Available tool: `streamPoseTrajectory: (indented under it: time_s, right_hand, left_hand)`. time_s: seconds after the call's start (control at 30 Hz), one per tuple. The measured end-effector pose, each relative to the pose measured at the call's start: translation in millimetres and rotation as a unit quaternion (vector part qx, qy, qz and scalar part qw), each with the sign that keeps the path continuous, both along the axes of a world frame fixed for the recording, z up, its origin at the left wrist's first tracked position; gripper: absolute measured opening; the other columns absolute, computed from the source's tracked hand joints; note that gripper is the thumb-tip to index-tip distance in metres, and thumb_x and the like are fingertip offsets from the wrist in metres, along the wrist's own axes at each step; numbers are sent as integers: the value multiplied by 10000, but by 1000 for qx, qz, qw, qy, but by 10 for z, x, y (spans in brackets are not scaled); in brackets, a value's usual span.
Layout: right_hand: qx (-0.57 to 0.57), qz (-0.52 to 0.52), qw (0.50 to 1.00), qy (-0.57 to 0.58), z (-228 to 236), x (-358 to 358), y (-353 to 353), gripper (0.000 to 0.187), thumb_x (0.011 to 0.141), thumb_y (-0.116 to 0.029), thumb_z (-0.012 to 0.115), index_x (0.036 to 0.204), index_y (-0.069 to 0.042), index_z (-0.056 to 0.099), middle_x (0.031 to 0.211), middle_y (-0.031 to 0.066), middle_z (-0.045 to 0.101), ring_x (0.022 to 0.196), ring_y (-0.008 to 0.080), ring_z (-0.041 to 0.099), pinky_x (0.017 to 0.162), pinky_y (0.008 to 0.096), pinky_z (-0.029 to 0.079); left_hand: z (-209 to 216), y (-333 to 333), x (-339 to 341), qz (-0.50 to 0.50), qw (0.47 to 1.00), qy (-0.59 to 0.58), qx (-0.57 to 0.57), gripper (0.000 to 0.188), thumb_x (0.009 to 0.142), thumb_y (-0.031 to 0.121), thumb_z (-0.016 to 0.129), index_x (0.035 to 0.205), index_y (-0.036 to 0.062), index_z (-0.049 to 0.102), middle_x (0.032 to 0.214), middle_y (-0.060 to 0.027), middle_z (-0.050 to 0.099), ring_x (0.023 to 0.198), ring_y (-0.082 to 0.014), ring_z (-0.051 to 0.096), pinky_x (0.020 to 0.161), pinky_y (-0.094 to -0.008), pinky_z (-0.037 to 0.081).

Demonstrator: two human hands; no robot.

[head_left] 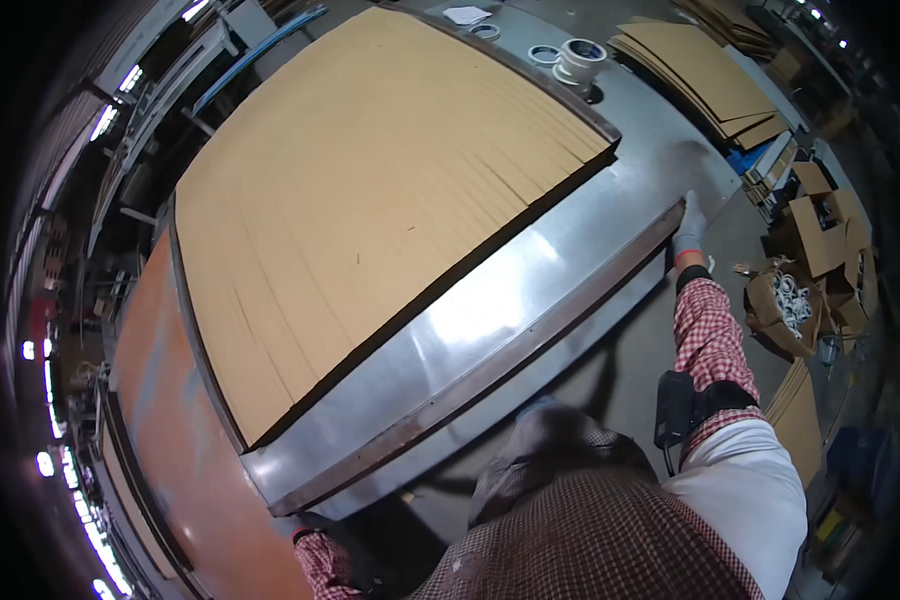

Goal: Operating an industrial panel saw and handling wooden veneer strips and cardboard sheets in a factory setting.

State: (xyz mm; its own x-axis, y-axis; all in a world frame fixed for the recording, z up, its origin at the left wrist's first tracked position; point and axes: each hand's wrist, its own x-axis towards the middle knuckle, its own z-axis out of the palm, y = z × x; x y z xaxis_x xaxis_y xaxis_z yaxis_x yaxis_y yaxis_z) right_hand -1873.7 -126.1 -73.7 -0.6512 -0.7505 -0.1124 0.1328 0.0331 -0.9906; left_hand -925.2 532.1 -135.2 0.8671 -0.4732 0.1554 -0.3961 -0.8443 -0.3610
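Note:
A long, narrow grey-brown metal strip (400, 437) lies along the near edge of a shiny sheet-metal surface (420, 360). My right hand (688, 228), in a pale grey glove, is closed around the strip's right end. At its left end is my left hand (292, 524), mostly hidden below the strip and the sheet's corner, so its fingers cannot be made out. Beyond the strip, a large tan board (370, 200) with long slits or creases rests on the metal, bordered by dark edging.
White tape rolls and a white cup-like container (578, 62) stand at the far edge. Cardboard sheets (700, 75) are stacked at the far right. Open cardboard boxes (815, 235) and a carton of white pieces (790, 305) stand right. An orange-brown surface (175, 400) adjoins the left side.

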Motion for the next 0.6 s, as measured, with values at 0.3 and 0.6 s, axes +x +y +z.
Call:
streamPoseTrajectory:
  time_s: [0.3, 0.6]
  right_hand:
    - [-104, -70, 988, 91, -386, 365, -1023, 521, 892, -412, 559, 1146, 41, 585, 1139, 99, 597, 995, 207, 547, 902, 322, 427]
    - [187, 67, 870, 451, 217, 808, -1248, 355, 894, -306, 503, 888, 27, 626, 855, 177, 640, 808, 292, 574, 744, 440, 429]
  left_hand:
    - [336, -1650, -190, 196, 469, 298, -808, 483, 979, 352, 328, 1283, 12, 488, 1251, -132, 533, 1077, -230, 541, 924, -295, 452]
    - [824, -1761, 319, 260, 399, 367, -799, 403, 960, 298, 406, 1173, -1, 572, 1107, -141, 599, 927, -284, 589, 797, -333, 503]
